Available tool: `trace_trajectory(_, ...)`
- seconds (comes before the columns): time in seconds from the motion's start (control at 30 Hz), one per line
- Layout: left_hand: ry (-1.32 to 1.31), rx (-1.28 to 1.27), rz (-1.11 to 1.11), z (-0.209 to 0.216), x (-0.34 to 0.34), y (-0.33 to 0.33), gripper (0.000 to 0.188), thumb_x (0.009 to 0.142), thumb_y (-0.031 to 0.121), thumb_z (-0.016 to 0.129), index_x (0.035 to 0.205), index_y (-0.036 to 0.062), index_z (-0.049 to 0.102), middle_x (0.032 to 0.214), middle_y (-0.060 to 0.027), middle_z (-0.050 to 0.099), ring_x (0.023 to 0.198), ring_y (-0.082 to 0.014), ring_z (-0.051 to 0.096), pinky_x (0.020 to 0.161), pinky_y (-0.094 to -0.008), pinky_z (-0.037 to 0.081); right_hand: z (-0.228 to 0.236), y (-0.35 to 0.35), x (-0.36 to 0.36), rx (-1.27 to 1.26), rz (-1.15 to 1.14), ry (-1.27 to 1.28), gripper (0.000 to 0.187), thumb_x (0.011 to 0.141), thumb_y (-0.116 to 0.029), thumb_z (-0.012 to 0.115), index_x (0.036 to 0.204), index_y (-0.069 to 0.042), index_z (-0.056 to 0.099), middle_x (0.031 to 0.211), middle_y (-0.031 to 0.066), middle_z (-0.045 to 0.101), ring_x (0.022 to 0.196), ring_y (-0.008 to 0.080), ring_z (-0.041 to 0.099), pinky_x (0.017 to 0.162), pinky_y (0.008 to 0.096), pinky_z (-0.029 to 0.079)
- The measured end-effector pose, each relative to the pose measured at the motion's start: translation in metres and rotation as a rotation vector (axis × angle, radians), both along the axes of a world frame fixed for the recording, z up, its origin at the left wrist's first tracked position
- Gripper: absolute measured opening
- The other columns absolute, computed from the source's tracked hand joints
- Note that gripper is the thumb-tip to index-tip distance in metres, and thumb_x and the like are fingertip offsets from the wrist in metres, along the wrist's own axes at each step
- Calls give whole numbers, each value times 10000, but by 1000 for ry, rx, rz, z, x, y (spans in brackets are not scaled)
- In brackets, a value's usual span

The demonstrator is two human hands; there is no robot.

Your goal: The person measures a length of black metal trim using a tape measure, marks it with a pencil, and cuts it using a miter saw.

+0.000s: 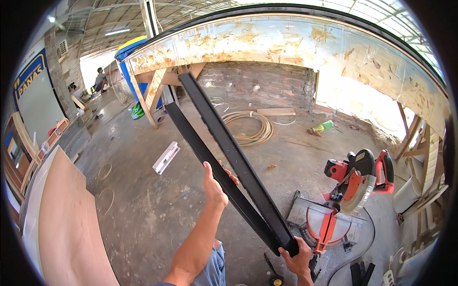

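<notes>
Two long black profiles, looking like metal or plastic channel, slant across the middle from the upper left to the lower right. They are spread apart at the far ends and close together at the near ends. My left hand is wrapped around the left-hand black profile about midway, thumb on the near side and fingertips showing in the gap. Lower right, my right hand grips the near ends of both, its thumb on top. A red and black miter saw stands on the floor beyond my right hand.
A long stained board on wooden legs spans the far side. On the floor lie a coiled hose, a white bar-shaped thing, a green bottle, a tape measure and black offcuts. A plywood sheet stands left.
</notes>
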State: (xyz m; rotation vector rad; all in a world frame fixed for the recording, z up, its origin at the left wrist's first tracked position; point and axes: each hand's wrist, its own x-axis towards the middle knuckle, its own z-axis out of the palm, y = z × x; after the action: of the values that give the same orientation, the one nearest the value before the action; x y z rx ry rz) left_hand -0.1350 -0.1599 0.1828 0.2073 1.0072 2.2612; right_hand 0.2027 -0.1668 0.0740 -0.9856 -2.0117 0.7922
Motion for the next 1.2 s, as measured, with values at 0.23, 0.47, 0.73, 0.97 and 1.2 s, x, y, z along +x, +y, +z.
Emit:
trace_trajectory(0.23, 109, -41, 80, -15, 4, 20, 578, 992, 633, 506, 1139, 82, 603, 753, -82, 601, 680, -245, 655, 615, -401, 552, -27, -4, 4, 80, -20, -22, 537, 737, -316, 852, 1094, 13, 623, 912, 192, 668, 835, 392, 681, 728, 434, 533)
trace_trajectory(0.47, 227, -253, 293, -1, -47, -18, 522, 976, 614, 566, 1067, 102, 524, 779, -74, 566, 607, -218, 551, 550, -363, 474, -78, 26, 6, -39, -7, -126, 546, 838, -406, 759, 1190, -11, 623, 1051, 191, 683, 962, 400, 674, 838, 446, 542)
trace_trajectory(0.73, 406, -292, 302, 45, -37, -44, 520, 1061, 522, 448, 1279, 52, 492, 974, -128, 602, 728, -261, 597, 693, -397, 522, -124, 1, -11, -222, 66, -452, 559, 850, -360, 728, 1187, 57, 569, 1127, 239, 644, 1067, 417, 640, 893, 481, 534)
trace_trajectory(0.97, 430, -195, 110, 36, -19, -31, 549, 1054, 525, 461, 1336, 57, 513, 952, -107, 610, 758, -240, 601, 729, -383, 521, -161, -11, -15, -80, 73, -402, 518, 845, -302, 735, 1176, 57, 562, 1114, 210, 614, 1112, 381, 597, 920, 466, 509)
trace_trajectory(1.2, 359, -162, 46, 37, 2, -23, 531, 1044, 526, 488, 1313, 75, 560, 930, -93, 626, 749, -232, 589, 696, -368, 506, -152, -42, 10, 180, -54, -524, 583, 838, -186, 708, 1331, 58, 513, 1198, 199, 551, 1167, 358, 512, 990, 472, 428)
